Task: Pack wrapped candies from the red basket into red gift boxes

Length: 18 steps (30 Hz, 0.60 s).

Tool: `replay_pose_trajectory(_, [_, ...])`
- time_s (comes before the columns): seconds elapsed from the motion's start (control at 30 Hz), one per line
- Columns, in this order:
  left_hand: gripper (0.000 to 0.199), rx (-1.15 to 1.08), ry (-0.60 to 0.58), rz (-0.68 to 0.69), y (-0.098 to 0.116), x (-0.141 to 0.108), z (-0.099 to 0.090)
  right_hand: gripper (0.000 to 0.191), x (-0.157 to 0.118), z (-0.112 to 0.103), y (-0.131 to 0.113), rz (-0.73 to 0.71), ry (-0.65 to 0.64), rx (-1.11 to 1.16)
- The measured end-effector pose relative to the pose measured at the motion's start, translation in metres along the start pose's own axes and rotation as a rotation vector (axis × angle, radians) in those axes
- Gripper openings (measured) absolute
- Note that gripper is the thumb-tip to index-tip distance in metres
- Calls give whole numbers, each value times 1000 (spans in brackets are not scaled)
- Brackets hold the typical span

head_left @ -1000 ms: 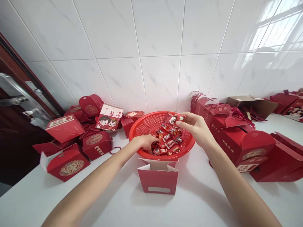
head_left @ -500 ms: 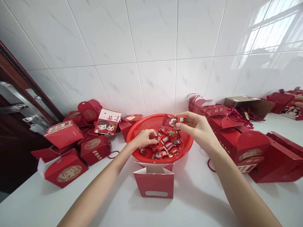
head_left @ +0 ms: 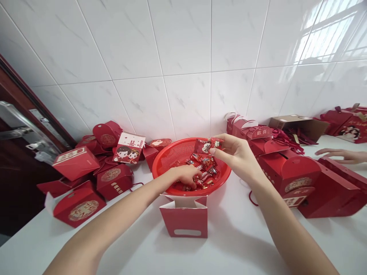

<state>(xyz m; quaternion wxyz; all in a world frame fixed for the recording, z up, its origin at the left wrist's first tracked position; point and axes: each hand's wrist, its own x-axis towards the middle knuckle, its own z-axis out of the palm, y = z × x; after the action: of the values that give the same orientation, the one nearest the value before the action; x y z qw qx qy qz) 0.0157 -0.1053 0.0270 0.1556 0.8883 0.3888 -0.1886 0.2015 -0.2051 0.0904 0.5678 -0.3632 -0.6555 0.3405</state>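
Candies (head_left: 207,162) lay in the red basket (head_left: 160,165), behind the open box (head_left: 185,221). Your left hand (head_left: 187,175) reached among them, fingers curled; whether it gripped any, I cannot tell. Your right hand (head_left: 233,152) pinched two packets (head_left: 204,146) above the basket's right side.

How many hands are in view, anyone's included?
3: the left hand in the red basket, the right hand holding wrapped sweets near its rim, and another person's hand at the picture's right edge.
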Motion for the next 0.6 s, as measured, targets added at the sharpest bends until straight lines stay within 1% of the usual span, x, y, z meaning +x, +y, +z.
replay_pose_trajectory(0.1, [23, 8, 121, 0, -5, 1, -3, 19, 1, 0, 0, -7, 10, -11])
replay_pose_trajectory(0.2, [27, -66, 267, 39, -18, -3, -3, 18, 1, -2, 1, -17, 24, -7])
replay_pose_trajectory(0.27, [34, -153, 346, 48, -26, -6, -2, 18, 2, -3, 1, -16, 30, -5])
replay_pose_trajectory(0.43, [63, -340, 436, 24, -41, -3, 5, 20, 2, -5, 3, 0, 54, -16])
replay_pose_trajectory(0.5, [67, -404, 471, 48, -44, -1, 7, 22, 2, -6, 3, -1, 60, -9])
replay_pose_trajectory(0.6, [66, -436, 491, 61, -45, -2, 7, 22, 2, -6, 3, -2, 64, -4])
